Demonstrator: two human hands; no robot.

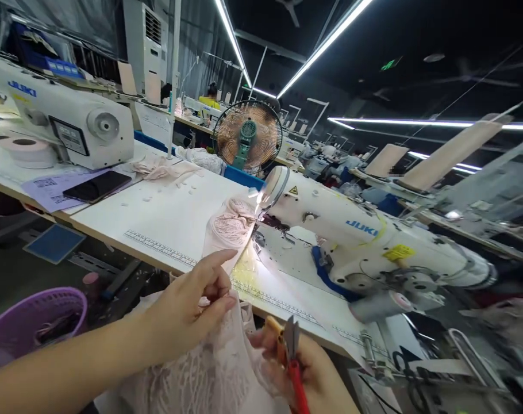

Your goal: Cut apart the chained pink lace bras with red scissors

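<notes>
My left hand [192, 307] pinches a piece of pale pink lace fabric [214, 374] that hangs below the table's front edge; its fingers are closed on the cloth. My right hand [313, 374], low in the view, grips small thread snips [292, 351] with a red handle and short metal blades pointing up. More of the pink lace fabric [231, 227] lies bunched on the white table [158, 213] beside the needle end of a white Juki sewing machine [356, 236].
A second Juki machine [67, 115] stands at the left with a roll of white tape [29, 150], a black phone [96, 186] and papers. A purple basket [33, 319] sits low left. A fan [247, 136] stands behind the table. Other workstations fill the background.
</notes>
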